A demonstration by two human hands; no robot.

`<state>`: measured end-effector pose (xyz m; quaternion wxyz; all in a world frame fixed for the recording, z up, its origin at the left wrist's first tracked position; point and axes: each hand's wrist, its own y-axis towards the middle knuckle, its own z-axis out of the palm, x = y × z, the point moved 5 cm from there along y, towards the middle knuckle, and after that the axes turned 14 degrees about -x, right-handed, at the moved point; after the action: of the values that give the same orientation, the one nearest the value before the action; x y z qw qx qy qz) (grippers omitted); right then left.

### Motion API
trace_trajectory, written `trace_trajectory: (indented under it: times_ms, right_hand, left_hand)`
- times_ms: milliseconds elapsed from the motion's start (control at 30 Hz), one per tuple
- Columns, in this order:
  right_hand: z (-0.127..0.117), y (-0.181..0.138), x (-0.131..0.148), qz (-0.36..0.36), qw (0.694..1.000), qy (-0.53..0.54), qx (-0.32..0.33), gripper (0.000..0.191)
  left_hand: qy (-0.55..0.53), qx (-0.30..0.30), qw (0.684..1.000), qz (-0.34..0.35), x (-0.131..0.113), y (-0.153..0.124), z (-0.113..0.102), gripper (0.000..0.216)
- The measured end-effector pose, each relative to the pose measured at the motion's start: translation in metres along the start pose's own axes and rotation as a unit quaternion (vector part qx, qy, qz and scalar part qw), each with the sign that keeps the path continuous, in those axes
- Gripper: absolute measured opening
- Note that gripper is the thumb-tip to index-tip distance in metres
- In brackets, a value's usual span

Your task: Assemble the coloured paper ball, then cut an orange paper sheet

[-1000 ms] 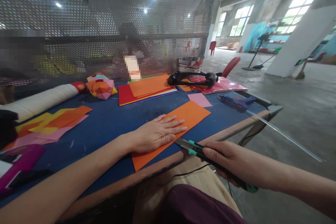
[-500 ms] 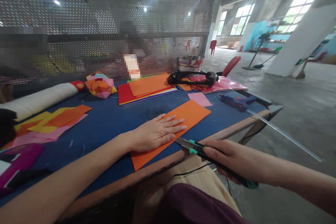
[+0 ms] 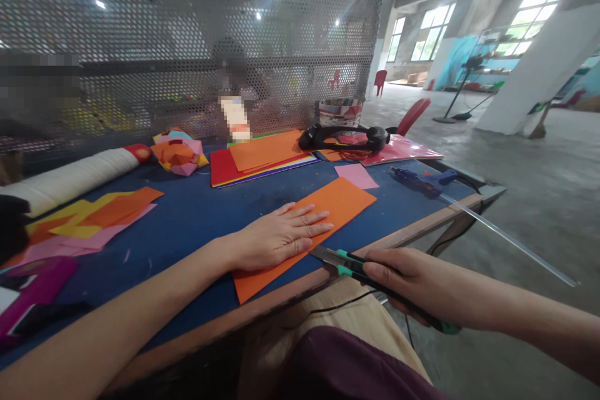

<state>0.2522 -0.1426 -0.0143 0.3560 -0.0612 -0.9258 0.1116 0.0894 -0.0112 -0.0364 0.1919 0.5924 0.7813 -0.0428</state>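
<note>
My left hand [image 3: 281,234] lies flat, fingers stretched out, on a long orange paper strip [image 3: 347,200] and presses it to the blue tabletop [image 3: 197,219]. The strip runs slantwise from the table's front edge toward the back right. In my right hand [image 3: 407,278] is a black and green utility knife [image 3: 351,264], fingers wrapped round its handle. Its blade points left and meets the near edge of the strip, close to my left thumb. Whether the blade is inside a fold of the paper I cannot tell.
Behind the strip lie a pink square [image 3: 357,176], stacked coloured sheets [image 3: 262,159] and a black tape dispenser [image 3: 344,139]. A blue glue gun [image 3: 424,180] with a long clear stick is at right. Paper scraps [image 3: 94,219] and a white roll [image 3: 79,178] occupy the left. Metal mesh [image 3: 178,31] stands behind.
The knife blade has shifted very slightly left along the strip's edge. My left hand and the orange strip stay practically where they were.
</note>
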Motion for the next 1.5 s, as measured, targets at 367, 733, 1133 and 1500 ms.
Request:
trace_trajectory:
  times_ms: [367,733,1133,1500]
  right_hand:
    - [-0.001,-0.002,-0.003,0.002,1.000,-0.009,-0.009,0.043]
    - [-0.005,-0.001,0.000,-0.072,0.996,-0.023,-0.046,0.047]
    - [0.004,-0.002,-0.018,-0.008,0.999,0.037,-0.008,0.052]
    - [0.005,-0.002,-0.015,-0.011,1.000,0.019,-0.018,0.052]
  left_hand:
    - [0.001,0.000,1.000,0.001,0.001,0.000,0.000,0.047]
    - [0.006,0.012,1.000,-0.001,-0.001,0.000,-0.001,0.048]
    - [0.012,0.015,1.000,0.001,0.001,0.000,0.001,0.048]
    - [0.016,0.015,1.000,0.000,0.001,0.001,0.001,0.048]
